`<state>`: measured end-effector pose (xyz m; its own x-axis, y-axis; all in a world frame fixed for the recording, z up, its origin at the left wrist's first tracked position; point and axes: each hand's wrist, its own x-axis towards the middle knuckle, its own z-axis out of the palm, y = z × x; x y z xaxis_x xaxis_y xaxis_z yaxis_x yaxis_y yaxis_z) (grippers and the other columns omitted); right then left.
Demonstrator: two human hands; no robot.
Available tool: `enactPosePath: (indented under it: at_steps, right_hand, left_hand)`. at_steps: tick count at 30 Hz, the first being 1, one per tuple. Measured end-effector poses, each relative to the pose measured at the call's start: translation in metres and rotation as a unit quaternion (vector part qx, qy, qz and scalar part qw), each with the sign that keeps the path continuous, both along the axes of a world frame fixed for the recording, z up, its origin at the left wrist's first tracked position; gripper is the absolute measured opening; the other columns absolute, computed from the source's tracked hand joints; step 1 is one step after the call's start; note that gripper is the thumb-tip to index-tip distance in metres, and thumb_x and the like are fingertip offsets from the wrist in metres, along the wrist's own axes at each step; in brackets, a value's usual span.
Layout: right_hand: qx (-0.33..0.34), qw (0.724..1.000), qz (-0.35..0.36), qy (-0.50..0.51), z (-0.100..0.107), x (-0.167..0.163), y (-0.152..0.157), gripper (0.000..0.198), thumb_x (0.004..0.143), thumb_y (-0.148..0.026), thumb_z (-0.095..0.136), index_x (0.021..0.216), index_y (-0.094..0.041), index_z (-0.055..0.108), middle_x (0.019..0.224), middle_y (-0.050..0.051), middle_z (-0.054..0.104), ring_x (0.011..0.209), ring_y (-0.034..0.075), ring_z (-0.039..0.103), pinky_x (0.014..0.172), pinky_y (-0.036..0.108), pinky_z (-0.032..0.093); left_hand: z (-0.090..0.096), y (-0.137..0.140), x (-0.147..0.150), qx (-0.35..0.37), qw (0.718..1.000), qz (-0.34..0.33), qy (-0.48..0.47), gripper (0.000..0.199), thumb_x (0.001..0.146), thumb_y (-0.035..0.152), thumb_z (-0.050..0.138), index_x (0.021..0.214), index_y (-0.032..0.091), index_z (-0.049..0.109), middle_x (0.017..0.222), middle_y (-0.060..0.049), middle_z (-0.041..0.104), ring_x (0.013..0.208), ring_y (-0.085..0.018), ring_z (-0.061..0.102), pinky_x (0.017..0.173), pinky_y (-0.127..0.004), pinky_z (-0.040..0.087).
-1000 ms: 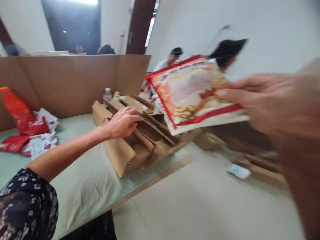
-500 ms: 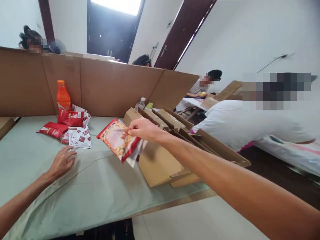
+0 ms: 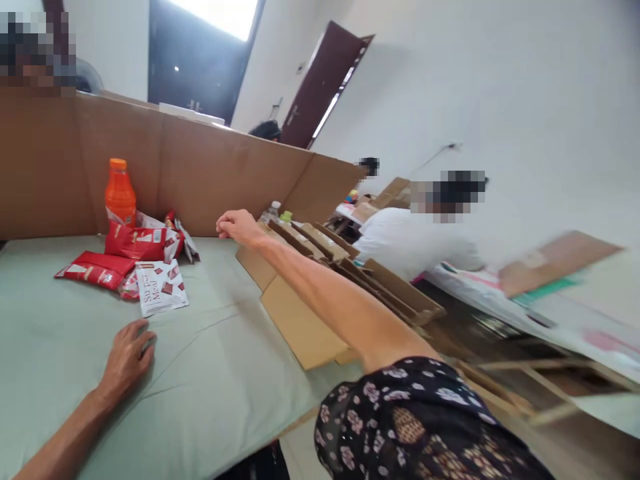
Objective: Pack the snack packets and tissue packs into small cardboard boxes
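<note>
My left hand (image 3: 131,357) rests on the green-covered table, its fingers loosely spread and holding nothing. Just beyond its fingertips lies a white "Super Meal" packet (image 3: 161,288) with a chocolate-coloured pattern. My right hand (image 3: 239,227) is stretched out above the table near the cardboard wall, fingers loosely bent, with no object visible in them. To its left is a pile of snack packets: a red packet (image 3: 134,241), another red packet (image 3: 95,269) lying flat, and a packet leaning at the pile's right side (image 3: 189,241). An orange bottle (image 3: 120,195) stands behind them.
A brown cardboard wall (image 3: 215,170) runs along the table's back. Open cardboard boxes (image 3: 300,327) stand at the right edge, with a clear bottle (image 3: 271,212) and a green cap (image 3: 285,217) behind. A person in a white shirt (image 3: 395,240) leans over another table at right.
My right hand has let go of the red and white packet and moved left and away from me; a packet now leans at the pile's right side. The view has turned right.
</note>
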<state>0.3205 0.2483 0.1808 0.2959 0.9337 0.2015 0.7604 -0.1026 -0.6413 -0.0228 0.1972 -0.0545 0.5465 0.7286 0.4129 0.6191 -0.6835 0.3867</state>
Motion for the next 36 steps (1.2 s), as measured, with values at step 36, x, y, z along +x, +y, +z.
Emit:
enactPosePath:
  at_steps: [36]
  right_hand:
    - [-0.074,0.975,-0.112,-0.178,-0.014,0.252,-0.109,0.023,0.093,-0.022,0.062,0.1,-0.015,0.082,0.108,0.011,0.08,0.1,0.024,0.072,0.086,0.029,0.049]
  left_hand:
    - [0.2,0.104,0.447,0.209,0.896,-0.363,0.151,0.034,0.081,0.015,0.056,0.107,0.022,0.077,0.102,-0.01,0.076,0.109,-0.029,0.07,0.098,-0.046,0.054]
